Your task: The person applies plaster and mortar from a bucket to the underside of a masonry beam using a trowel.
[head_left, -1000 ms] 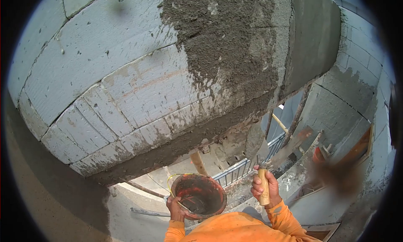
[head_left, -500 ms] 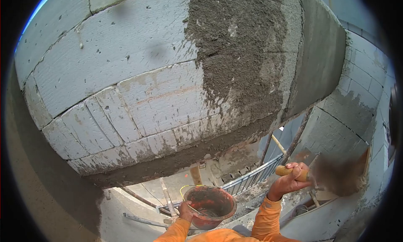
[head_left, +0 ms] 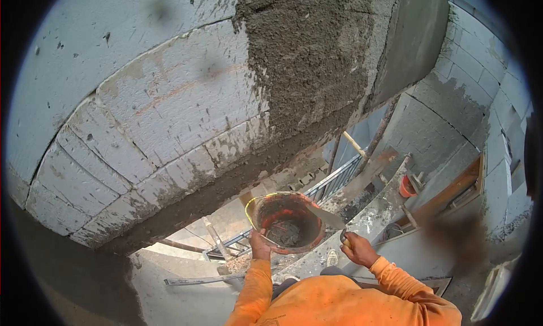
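Observation:
My left hand (head_left: pixel 260 244) grips the near-left rim of a red bucket (head_left: pixel 314 242), its inside smeared with grey mortar (head_left: pixel 283 232). A yellow handle (head_left: pixel 249 211) lies along the bucket's left rim. To the right, my right hand (head_left: pixel 360 249) is closed round the handle of a trowel (head_left: pixel 326 216), whose metal blade points left over the bucket's right rim. Ahead stands a pale block wall (head_left: pixel 186 94), with a wide band of rough wet mortar (head_left: pixel 311 60) on its right part.
A blue metal railing (head_left: pixel 339 179) and wooden poles (head_left: pixel 380 128) show below the wall. At the right, a small red bucket (head_left: pixel 406 187) stands near a wooden frame (head_left: pixel 461 181). A long metal bar (head_left: pixel 198 281) lies at the lower left.
My right hand has come down and left with the trowel, from out at the right to the bucket. The bucket has risen slightly in view, and the view itself has shifted.

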A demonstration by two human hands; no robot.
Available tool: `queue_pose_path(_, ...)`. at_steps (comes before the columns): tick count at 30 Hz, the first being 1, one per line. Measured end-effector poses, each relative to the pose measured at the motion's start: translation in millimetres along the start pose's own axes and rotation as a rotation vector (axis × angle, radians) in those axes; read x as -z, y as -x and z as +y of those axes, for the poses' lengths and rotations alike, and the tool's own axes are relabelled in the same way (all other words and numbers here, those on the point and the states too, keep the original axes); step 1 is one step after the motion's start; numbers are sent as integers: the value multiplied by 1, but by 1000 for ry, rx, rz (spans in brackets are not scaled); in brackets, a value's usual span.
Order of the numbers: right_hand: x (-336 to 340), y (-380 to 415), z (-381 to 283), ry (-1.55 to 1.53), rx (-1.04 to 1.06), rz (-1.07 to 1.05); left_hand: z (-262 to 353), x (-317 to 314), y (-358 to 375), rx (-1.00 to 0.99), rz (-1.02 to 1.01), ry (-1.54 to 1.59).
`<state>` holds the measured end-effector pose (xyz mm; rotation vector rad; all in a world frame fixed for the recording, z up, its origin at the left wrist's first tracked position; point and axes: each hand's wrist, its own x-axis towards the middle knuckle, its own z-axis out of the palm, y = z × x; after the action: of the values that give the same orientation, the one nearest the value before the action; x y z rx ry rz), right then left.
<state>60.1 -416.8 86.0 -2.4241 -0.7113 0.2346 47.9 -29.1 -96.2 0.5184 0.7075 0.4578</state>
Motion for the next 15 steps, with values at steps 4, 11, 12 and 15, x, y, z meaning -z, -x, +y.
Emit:
queue_pose_path(4, 10, -51, -5, 300, 1, -339, 11, -32, 53, -37, -68, -217)
queue_pose_path(11, -123, -109, 32, 469, 276, -321, 20, -89, 138, -71, -361, -589)
queue_pose_path(12, -133, -110, 25, 483, 288, -322, 20, -90, 138, -66, -353, -607)
queue_pose_path(15, -146, -91, 18, 527, 270, -401, 25, -97, 135, -55, -387, -623)
